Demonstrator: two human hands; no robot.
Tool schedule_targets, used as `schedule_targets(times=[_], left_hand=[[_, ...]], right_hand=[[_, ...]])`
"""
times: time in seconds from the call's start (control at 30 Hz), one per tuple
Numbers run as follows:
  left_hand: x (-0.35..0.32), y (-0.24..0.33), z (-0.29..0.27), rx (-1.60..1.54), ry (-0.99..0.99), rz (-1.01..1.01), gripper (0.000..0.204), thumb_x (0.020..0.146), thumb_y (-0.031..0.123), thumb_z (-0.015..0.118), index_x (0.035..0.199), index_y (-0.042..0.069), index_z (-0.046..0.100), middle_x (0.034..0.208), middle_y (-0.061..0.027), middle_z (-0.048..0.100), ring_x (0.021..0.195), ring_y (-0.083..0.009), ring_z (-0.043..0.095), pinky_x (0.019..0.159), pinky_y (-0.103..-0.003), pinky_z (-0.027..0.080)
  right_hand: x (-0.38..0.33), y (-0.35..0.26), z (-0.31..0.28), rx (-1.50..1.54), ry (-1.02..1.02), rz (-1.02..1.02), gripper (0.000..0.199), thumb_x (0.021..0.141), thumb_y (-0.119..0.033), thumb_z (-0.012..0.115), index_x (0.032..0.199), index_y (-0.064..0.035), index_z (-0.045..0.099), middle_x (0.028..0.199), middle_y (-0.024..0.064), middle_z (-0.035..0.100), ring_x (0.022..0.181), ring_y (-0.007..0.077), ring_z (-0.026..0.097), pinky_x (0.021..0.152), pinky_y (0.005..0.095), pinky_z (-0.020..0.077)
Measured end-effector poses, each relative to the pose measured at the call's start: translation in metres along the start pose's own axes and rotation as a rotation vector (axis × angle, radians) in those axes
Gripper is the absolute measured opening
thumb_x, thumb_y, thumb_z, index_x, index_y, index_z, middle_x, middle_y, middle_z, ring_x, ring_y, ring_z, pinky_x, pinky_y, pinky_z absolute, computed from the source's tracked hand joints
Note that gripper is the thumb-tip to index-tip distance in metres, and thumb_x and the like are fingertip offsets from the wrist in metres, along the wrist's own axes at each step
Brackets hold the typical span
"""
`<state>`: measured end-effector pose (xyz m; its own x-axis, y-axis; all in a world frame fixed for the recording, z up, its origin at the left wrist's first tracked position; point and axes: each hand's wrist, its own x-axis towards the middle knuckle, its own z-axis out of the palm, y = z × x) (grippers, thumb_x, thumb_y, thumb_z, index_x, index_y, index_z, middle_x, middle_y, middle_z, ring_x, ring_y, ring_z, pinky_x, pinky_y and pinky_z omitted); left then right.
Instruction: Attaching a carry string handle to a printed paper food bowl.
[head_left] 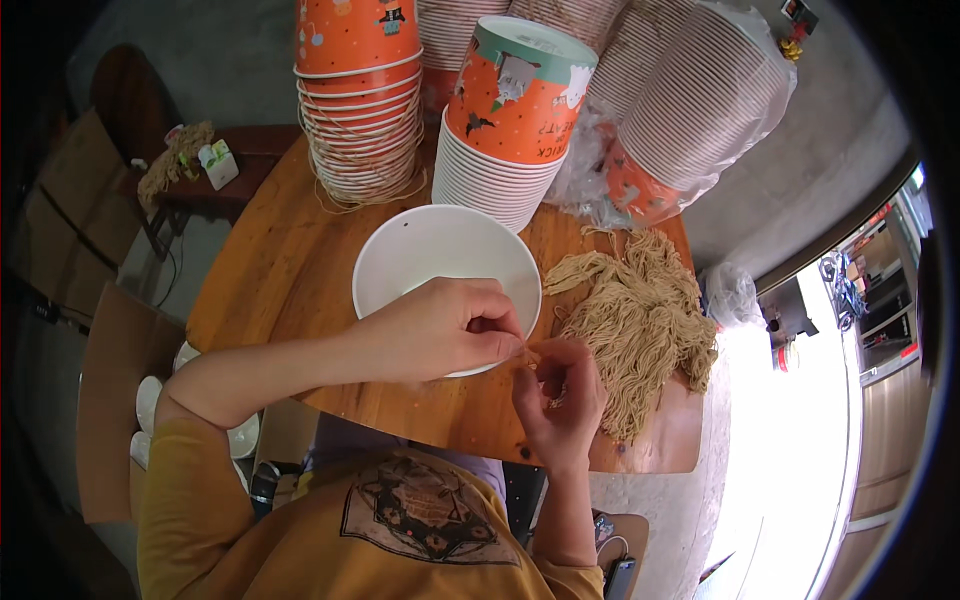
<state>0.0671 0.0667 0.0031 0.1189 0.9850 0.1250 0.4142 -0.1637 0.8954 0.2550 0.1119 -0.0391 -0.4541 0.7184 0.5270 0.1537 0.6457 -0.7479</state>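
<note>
The white paper bucket is sitting in the middle of the frame on the wooden table, with its open mouth facing up to the camera, and the forearm and left hand are covering its near side. To judge by its thin wall, it should be light and rather stiff, yet easy to dent, so the rolled rim seems the better place for taking hold, with gentle pressure and away from the small hole at its upper left. The tan cord bundle is lying just right of the bucket; it looks soft, limp and light, and its strands may tangle, so one strand is best taken near its end. Both hands are meeting at the lower right of the rim. The left hand is bending its fingers inward and pressing thumb and forefinger together; the right hand is pinching with thumb and forefinger, leaving a small rounded hollow behind the tips. Between them a thin strand seems to be held, though the fingers are hiding most of it, and I cannot tell whether it is reaching the bucket.
</note>
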Motion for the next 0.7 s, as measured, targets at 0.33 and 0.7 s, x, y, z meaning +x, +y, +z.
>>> schedule_targets(times=[0.33, 0.7], left_hand=[[-0.004, 0.003, 0.001, 0.246, 0.046, 0.168, 0.015, 0.085, 0.015, 0.063, 0.085, 0.001, 0.063, 0.086, -0.0109, 0.059, 0.086, -0.03, 0.059, 0.075, -0.039, 0.048], [-0.045, 0.008, -0.011, 0.516, -0.064, 0.027, 0.014, 0.084, 0.016, 0.065, 0.092, 0.005, 0.059, 0.092, -0.0067, 0.058, 0.093, -0.0271, 0.057, 0.079, -0.038, 0.046]], right_hand=[[-0.004, 0.009, 0.005, -0.271, 0.092, -0.251, 0.023, 0.078, 0.002, 0.069, 0.096, -0.0053, 0.058, 0.071, 0.007, 0.058, 0.058, 0.0179, 0.055, 0.052, 0.0306, 0.044], [0.022, -0.026, -0.057, -0.273, -0.378, 0.04, 0.01, 0.082, -0.003, 0.068, 0.091, -0.0044, 0.063, 0.08, 0.0078, 0.053, 0.068, 0.0227, 0.056, 0.059, 0.0323, 0.0455]])
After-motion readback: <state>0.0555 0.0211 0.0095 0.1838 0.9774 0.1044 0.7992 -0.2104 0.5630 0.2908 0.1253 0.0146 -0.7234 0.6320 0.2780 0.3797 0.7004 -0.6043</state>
